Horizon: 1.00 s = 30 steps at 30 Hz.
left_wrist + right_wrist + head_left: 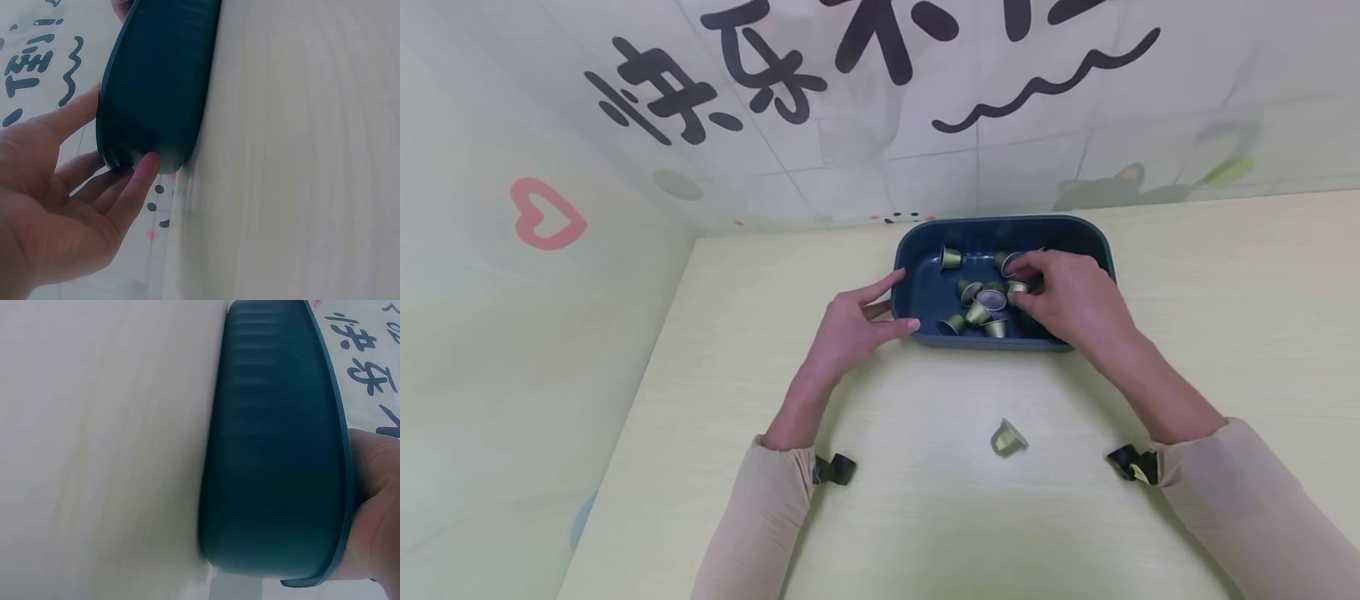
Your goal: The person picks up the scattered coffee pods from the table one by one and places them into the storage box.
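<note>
A dark blue plastic bin (917, 292) holds several green coffee capsules, among them one near its back left (951, 258). My left hand (857, 325) holds the bin's left end, its thumb over the front left corner and its forefinger at the side rim. That grip also shows in the left wrist view, around the bin's end (156, 94). Inside the bin, my right hand (1075, 296) pinches a coffee capsule (1018, 288) between thumb and fingers. The bin wall (275, 456) hides those fingertips in the right wrist view.
One green coffee capsule (1007, 438) lies tipped over on the pale wooden table (925, 517), in front of the bin. Behind the bin rises a white wall (865, 133) with black lettering; another wall with a pink heart (547, 214) stands at the left.
</note>
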Available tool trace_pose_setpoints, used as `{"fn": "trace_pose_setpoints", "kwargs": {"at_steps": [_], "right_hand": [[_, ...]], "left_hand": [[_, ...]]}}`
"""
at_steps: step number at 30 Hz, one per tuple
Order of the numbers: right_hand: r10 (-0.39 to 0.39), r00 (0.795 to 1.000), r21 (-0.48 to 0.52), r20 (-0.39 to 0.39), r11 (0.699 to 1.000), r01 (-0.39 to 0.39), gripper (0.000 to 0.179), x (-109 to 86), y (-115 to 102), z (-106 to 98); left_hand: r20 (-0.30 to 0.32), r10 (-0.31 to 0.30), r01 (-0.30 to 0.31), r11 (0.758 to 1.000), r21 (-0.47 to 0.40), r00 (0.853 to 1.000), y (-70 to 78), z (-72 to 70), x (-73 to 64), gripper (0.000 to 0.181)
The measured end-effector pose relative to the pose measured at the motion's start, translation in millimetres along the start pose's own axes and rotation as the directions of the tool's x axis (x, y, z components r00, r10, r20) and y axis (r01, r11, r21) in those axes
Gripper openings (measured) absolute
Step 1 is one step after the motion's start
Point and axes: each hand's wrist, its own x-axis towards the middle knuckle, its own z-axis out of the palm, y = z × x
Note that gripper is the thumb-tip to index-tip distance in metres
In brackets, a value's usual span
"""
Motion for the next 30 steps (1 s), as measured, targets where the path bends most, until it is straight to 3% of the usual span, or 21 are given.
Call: {"fn": "trace_pose_setpoints", "kwargs": {"at_steps": [16,30], "right_hand": [[-0.043,0.998,0.015,-0.036,0.999,0.044,0.031,-17.5,-12.9,-6.9],[-0.083,0.996,0.076,-0.032,0.993,0.086,0.031,-37.7,-9.7,-17.0]], "left_hand": [[-0.004,-0.001,0.001,1.0,0.014,1.0,-0.1,-0.2,0.2,0.069],[-0.012,-0.001,0.001,1.0,0.01,1.0,0.1,2.0,-0.2,0.069]]}}
